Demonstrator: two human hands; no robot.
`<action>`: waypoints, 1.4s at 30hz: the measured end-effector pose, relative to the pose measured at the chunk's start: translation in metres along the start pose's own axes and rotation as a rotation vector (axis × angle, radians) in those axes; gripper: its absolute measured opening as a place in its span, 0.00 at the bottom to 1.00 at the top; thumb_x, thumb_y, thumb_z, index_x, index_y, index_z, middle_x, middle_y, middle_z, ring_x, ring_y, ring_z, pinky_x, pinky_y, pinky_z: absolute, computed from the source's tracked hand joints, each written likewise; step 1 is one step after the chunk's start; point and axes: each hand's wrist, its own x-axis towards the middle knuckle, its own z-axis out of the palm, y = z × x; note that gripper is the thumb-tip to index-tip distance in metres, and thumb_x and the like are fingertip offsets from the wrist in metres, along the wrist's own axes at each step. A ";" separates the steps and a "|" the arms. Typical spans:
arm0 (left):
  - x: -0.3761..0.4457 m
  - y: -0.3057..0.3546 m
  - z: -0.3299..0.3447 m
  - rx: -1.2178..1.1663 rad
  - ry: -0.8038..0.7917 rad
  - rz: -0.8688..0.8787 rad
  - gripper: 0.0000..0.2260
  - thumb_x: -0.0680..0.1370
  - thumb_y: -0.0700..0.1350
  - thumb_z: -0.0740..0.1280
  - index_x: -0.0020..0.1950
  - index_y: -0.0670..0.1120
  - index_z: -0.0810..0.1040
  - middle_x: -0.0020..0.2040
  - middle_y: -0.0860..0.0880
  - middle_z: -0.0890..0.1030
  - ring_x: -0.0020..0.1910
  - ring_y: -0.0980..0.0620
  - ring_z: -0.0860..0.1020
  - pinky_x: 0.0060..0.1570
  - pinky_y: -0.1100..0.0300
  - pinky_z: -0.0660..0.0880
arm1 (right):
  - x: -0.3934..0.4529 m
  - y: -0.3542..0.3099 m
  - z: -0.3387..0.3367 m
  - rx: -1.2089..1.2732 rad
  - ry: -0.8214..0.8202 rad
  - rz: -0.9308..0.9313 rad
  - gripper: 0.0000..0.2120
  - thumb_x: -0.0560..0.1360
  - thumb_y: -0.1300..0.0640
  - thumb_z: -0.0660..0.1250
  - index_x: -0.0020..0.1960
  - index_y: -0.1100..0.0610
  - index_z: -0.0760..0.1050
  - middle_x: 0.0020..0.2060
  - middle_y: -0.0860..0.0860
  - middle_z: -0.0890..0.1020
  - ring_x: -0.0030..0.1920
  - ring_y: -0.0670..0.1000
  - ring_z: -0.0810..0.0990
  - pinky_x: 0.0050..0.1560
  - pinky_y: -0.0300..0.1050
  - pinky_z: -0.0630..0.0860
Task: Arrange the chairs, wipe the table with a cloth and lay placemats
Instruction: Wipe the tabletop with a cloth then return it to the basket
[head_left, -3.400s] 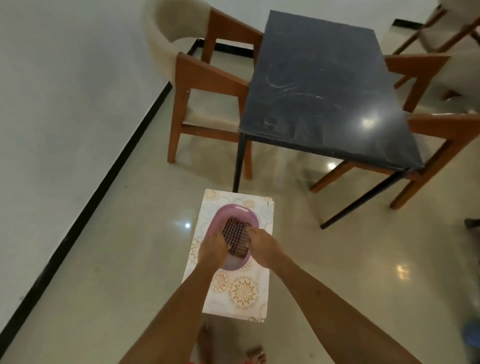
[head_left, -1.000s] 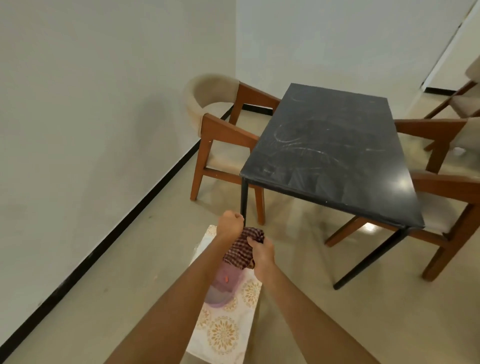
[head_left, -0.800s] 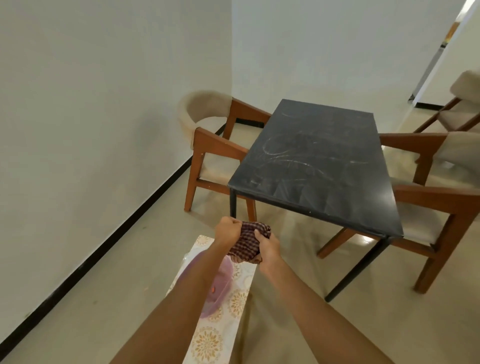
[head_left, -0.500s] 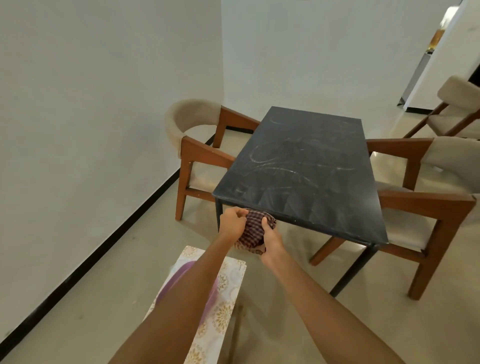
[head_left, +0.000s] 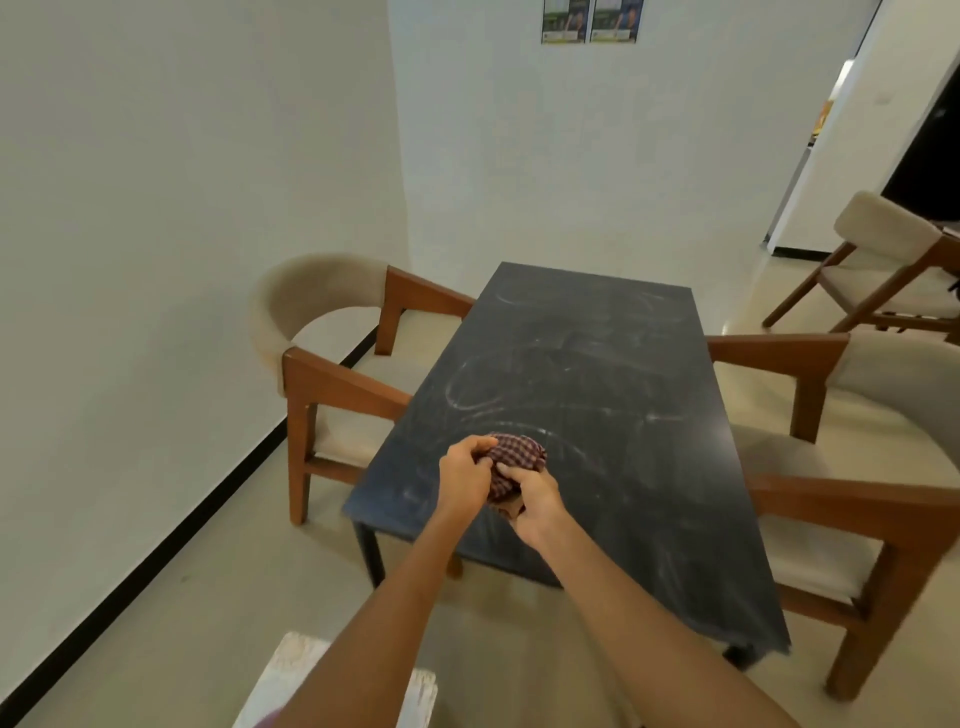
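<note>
A checked cloth (head_left: 511, 460), bunched into a ball, is gripped by both hands over the near part of the table (head_left: 597, 364). The left hand (head_left: 462, 480) is closed around the cloth's left side, the right hand (head_left: 532, 499) is clenched on its lower right, and a loose end hangs between them. Whether the cloth touches the tabletop cannot be told.

The table is dark and rectangular, with its long sides running away from the viewer. Pale smear marks are seen across most of its top. The near left corner lies just left of the hands; the near right corner is blurred.

A chair (head_left: 332, 374) is set at the left long edge, its armrests reaching to the table side. Between this chair and the left wall (head_left: 182, 208) only a narrow strip of floor (head_left: 208, 571) is left. A second chair (head_left: 852, 493) is drawn up to the right long edge, its near armrest close to the tabletop. A third chair (head_left: 893, 275) stands well apart at the far right, near a doorway.

Open floor is seen before the near short edge, where the arms reach in. A placemat (head_left: 296, 675) lies on the floor at the bottom edge of the view, partly covered by the left arm. The far short edge stands close to the back wall, on which two posters (head_left: 589, 21) are hung.
</note>
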 end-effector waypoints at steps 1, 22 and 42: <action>0.018 0.003 0.005 0.009 0.008 0.001 0.14 0.77 0.31 0.60 0.58 0.41 0.79 0.56 0.45 0.80 0.55 0.53 0.76 0.56 0.64 0.71 | 0.016 -0.011 0.006 -0.017 0.003 0.006 0.18 0.75 0.70 0.64 0.63 0.57 0.74 0.51 0.61 0.82 0.49 0.61 0.81 0.43 0.54 0.79; 0.266 -0.064 0.056 0.566 0.093 -0.019 0.21 0.82 0.50 0.57 0.74 0.45 0.63 0.73 0.46 0.65 0.74 0.49 0.60 0.73 0.55 0.57 | 0.268 -0.150 0.057 -0.344 -0.065 0.129 0.20 0.80 0.63 0.62 0.71 0.53 0.67 0.57 0.57 0.77 0.52 0.60 0.78 0.42 0.57 0.80; 0.346 -0.163 0.054 0.983 -0.074 -0.028 0.29 0.82 0.57 0.41 0.63 0.46 0.77 0.65 0.46 0.76 0.77 0.52 0.42 0.71 0.56 0.45 | 0.453 -0.089 0.128 -2.214 -0.519 -0.690 0.33 0.78 0.34 0.44 0.78 0.46 0.47 0.78 0.54 0.47 0.77 0.60 0.42 0.73 0.64 0.42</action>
